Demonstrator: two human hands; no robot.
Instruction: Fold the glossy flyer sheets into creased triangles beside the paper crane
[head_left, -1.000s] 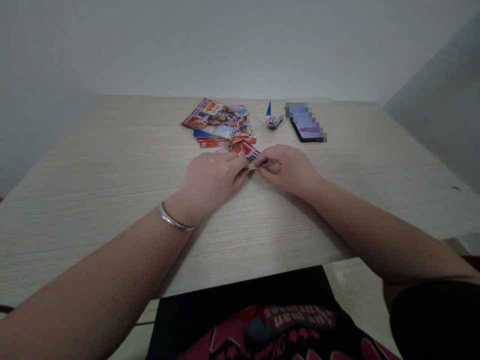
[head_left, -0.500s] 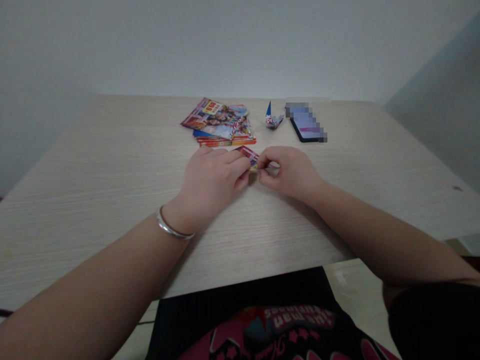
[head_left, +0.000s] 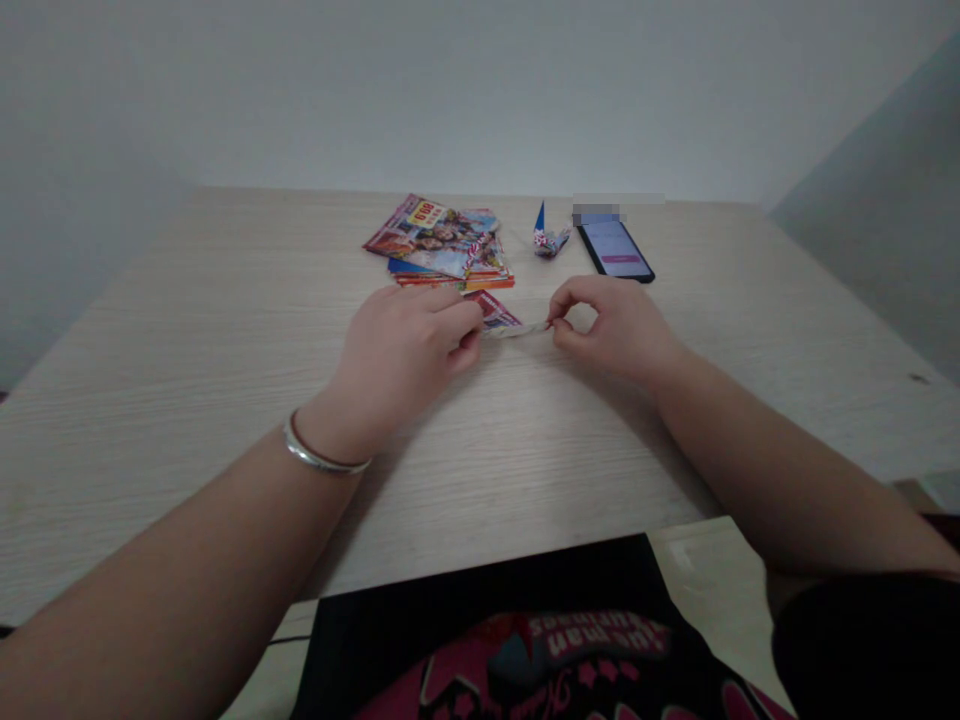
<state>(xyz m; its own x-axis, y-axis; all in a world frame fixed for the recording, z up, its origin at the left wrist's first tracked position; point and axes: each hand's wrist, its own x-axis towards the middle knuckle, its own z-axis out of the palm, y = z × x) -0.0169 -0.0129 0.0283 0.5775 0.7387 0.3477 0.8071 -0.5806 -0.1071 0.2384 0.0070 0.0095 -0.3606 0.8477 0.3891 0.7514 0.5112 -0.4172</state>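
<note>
My left hand (head_left: 405,345) is closed, pinching one end of a small folded piece of colourful printed paper (head_left: 510,320) just above the light wooden table (head_left: 187,330). My right hand (head_left: 611,325) pinches the other end between thumb and forefinger. The paper stretches flat between both hands. A silver bangle (head_left: 319,455) sits on my left wrist.
Behind the hands lies a stack of colourful printed sheets (head_left: 442,245). A small folded paper figure with a blue point (head_left: 546,237) stands to its right, beside a black phone (head_left: 619,250) with its screen lit. Plain walls enclose the table at the back and right.
My hands have drawn apart, the left going left and the right going right. The folded paper between them now shows stretched out longer.
</note>
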